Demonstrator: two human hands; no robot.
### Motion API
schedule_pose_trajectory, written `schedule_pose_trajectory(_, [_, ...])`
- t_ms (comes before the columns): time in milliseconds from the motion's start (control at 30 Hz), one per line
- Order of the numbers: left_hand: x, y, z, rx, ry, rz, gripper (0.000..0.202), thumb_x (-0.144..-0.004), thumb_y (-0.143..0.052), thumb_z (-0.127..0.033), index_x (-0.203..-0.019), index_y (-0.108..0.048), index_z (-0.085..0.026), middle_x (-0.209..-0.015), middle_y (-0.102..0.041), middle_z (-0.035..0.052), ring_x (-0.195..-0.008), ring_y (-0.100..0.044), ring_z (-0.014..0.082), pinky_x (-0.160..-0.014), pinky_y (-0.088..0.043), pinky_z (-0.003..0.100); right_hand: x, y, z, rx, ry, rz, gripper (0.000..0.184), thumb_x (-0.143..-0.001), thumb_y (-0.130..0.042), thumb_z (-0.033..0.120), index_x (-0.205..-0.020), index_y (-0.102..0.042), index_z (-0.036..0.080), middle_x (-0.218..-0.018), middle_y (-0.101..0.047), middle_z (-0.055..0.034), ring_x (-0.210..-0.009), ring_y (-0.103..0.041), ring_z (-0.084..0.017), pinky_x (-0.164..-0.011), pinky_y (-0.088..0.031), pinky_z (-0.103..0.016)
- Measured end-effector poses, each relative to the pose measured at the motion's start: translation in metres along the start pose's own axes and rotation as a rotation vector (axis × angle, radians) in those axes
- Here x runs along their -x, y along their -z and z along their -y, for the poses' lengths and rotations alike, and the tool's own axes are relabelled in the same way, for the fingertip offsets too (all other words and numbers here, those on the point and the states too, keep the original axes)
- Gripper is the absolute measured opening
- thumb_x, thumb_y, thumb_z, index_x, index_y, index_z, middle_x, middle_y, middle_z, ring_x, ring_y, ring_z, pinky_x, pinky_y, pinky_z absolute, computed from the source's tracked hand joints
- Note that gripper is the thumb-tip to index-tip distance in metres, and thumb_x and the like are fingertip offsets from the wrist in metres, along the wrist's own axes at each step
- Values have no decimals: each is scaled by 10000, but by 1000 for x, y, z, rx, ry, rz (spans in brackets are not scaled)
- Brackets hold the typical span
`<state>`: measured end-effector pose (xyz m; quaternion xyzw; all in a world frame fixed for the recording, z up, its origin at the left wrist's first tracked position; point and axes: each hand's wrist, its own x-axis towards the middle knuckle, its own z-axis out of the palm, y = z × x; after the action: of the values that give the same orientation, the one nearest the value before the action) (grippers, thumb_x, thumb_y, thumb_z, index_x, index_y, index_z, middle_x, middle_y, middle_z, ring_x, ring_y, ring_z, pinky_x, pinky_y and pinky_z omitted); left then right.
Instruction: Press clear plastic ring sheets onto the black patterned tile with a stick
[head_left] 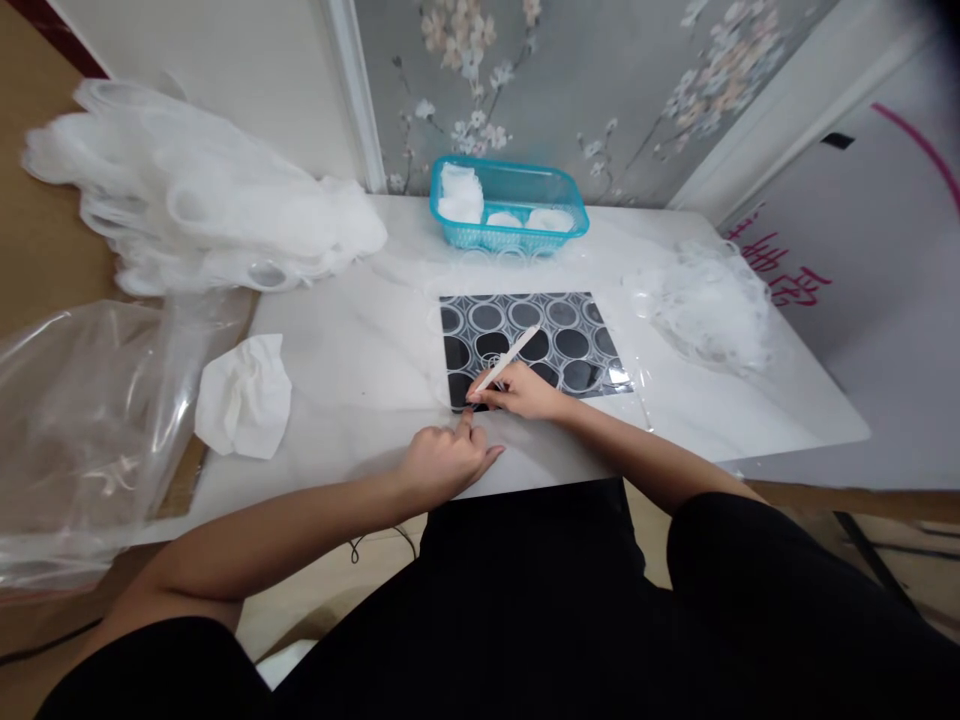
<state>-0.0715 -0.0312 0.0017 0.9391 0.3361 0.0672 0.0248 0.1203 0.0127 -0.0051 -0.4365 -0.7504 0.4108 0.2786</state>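
My right hand (523, 392) is closed round a slim white stick-like tool (507, 362). Its tip rests at the near left corner of a black mat patterned with grey circles (559, 340). My left hand (444, 461) lies on the white table just in front of that corner, fingers curled and the index finger pointing up toward the tool's tip. I cannot make out anything held in the left hand. A thin clear film seems to lie over the mat and table near my hands.
A turquoise basket (508, 205) with white pads stands at the back. A crumpled white tissue (244, 396) lies at left. Stacked clear plastic pieces (187, 195) and clear bags (82, 420) fill the left; a heap of clear plastic (709, 300) sits at right.
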Motion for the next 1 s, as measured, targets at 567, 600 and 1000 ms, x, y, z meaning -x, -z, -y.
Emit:
schedule_pose_trajectory(567, [-6,6,9,-13,44,58,560,-933,-352,-533,-1069,-643,-76,-824,-720,138,-610,-666,264,-489,-411,312,-47,63,-14,-98,-8,-678,236,-805,-632,459,-823,-658,225,-739,-693,-5,-731,-634,-142,-620,-465,-248])
schedule_pose_trajectory(600, [-6,7,11,-13,49,64,543,-932,-359,-530,-1051,-645,-84,-810,-721,129,-611,-668,259,-496,-412,306,-56,81,-14,-128,-18,-788,320,-864,-520,515,-847,-632,216,-739,-685,-6,-702,-612,-128,-586,-449,-243])
schedule_pose_trajectory(1000, [-69,42,29,315,68,-465,181,-884,-495,-305,-1037,-559,-231,-1215,-608,50,-804,-643,143,-636,-518,249,-14,138,12,-916,-37,-620,215,-789,-652,427,-732,-575,234,-758,-697,-9,-472,-528,-119,-404,-460,-252])
